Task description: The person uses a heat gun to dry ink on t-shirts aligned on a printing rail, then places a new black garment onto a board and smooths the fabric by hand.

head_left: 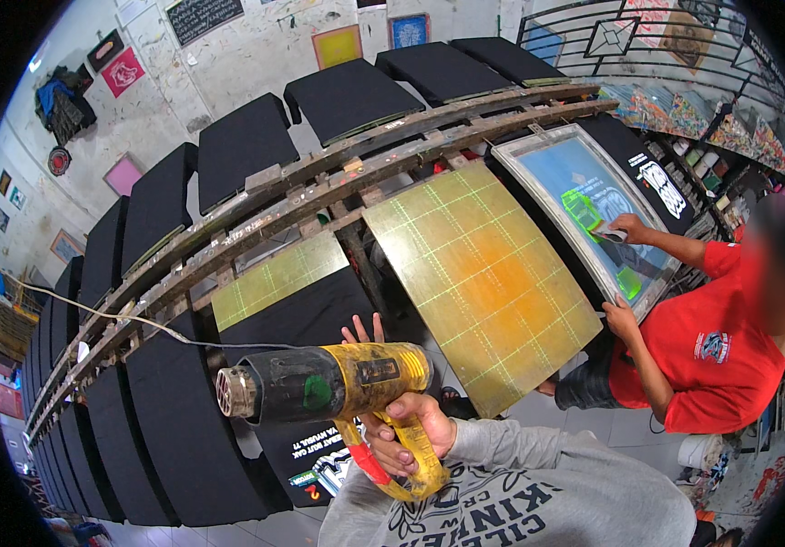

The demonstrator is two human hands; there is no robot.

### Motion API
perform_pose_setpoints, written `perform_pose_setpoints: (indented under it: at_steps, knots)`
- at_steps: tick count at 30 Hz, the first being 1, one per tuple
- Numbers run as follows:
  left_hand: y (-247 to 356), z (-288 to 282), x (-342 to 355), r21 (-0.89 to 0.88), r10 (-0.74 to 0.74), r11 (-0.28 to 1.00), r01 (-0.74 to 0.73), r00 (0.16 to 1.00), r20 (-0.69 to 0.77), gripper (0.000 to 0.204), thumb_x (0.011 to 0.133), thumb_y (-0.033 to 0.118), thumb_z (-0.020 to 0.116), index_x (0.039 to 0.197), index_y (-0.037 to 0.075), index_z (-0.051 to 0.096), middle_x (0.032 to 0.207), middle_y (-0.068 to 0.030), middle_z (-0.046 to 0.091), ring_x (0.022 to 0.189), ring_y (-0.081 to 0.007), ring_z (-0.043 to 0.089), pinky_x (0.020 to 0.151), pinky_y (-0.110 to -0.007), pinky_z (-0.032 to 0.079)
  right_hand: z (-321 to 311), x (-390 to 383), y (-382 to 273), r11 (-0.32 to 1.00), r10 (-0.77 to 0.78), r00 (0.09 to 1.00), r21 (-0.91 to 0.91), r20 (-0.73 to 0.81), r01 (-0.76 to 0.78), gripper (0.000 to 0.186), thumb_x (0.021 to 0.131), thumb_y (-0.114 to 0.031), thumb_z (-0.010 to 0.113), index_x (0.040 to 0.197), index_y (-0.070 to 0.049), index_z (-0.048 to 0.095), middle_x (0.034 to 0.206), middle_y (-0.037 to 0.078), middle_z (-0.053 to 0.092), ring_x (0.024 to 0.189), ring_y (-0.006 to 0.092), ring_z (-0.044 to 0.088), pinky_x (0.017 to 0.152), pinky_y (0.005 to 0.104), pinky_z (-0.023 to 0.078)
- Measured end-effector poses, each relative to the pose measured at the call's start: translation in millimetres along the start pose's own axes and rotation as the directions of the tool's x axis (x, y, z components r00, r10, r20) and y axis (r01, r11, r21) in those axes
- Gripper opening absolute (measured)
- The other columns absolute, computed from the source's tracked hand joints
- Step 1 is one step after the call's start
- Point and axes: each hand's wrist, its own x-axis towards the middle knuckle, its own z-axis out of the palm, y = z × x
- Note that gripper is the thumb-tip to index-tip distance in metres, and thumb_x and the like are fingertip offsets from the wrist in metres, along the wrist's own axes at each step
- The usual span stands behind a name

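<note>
My right hand (410, 428) is wrapped round the handle of a worn yellow and black heat gun (383, 369), whose metal nozzle points left. Beyond the gun's body, the spread fingertips of my left hand (362, 328) show; its palm is hidden behind the gun. Under them lies a black T-shirt (297, 314) on a print board (278, 278), with the board's greenish far end bare. White lettering and small coloured prints show on black cloth below the gun. To the right is a bare yellow board (483, 283) with dashed grid lines.
A co-worker in a red shirt (684, 365) holds a squeegee over a framed printing screen (584, 210) with bright green ink. Wooden rails (319, 182) curve across, with black-covered boards (246, 150) along both sides. The heat gun's cord (137, 319) runs off to the left.
</note>
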Motion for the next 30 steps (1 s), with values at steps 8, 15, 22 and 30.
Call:
perform_pose_setpoints:
  at_steps: [8,15,22,30]
  knots:
    - [-0.1,2.4,1.9,0.003,0.005,1.0,-0.005,1.0,0.005,0.069,0.094,0.042,0.034,0.154,0.009,0.023,0.154,-0.0212,0.03,0.138,-0.0355,0.033,0.116,-0.044,0.024,1.1,0.6,0.8,1.0,0.004,1.0,0.02,0.003,-0.004,0.03,0.093,-0.032,0.053,0.084,-0.004,0.051,0.056,0.014,0.057,0.04,0.0233,0.056,0.042,0.0347,0.047]
    - [-1.0,1.6,1.4,0.003,0.007,1.0,-0.007,1.0,0.009,0.069,0.094,0.041,0.034,0.154,0.008,0.024,0.153,-0.0215,0.032,0.137,-0.0354,0.035,0.116,-0.044,0.025,0.6,0.5,1.6,1.0,-0.011,1.0,0.007,0.02,0.011,0.029,0.093,-0.032,0.053,0.085,-0.004,0.052,0.056,0.014,0.056,0.041,0.0237,0.055,0.042,0.0352,0.047]
    - [0.1,1.2,2.2,0.007,0.016,1.0,-0.016,1.0,0.007,0.069,0.093,0.04,0.035,0.153,0.008,0.025,0.152,-0.0217,0.033,0.135,-0.0353,0.037,0.115,-0.043,0.027,1.9,-0.8,2.1,1.0,-0.008,1.0,0.03,0.01,0.008,0.029,0.093,-0.031,0.052,0.086,-0.003,0.052,0.055,0.015,0.056,0.041,0.0249,0.055,0.043,0.0365,0.047]
    - [0.3,-4.3,-2.8,0.013,0.022,1.0,-0.022,1.0,0.011,0.068,0.093,0.039,0.035,0.152,0.007,0.027,0.151,-0.0219,0.035,0.133,-0.0352,0.039,0.114,-0.043,0.028,1.9,-0.4,3.0,0.999,0.001,1.0,0.039,0.011,-0.002,0.029,0.093,-0.031,0.053,0.085,-0.003,0.052,0.055,0.016,0.055,0.04,0.0255,0.055,0.044,0.0374,0.046]
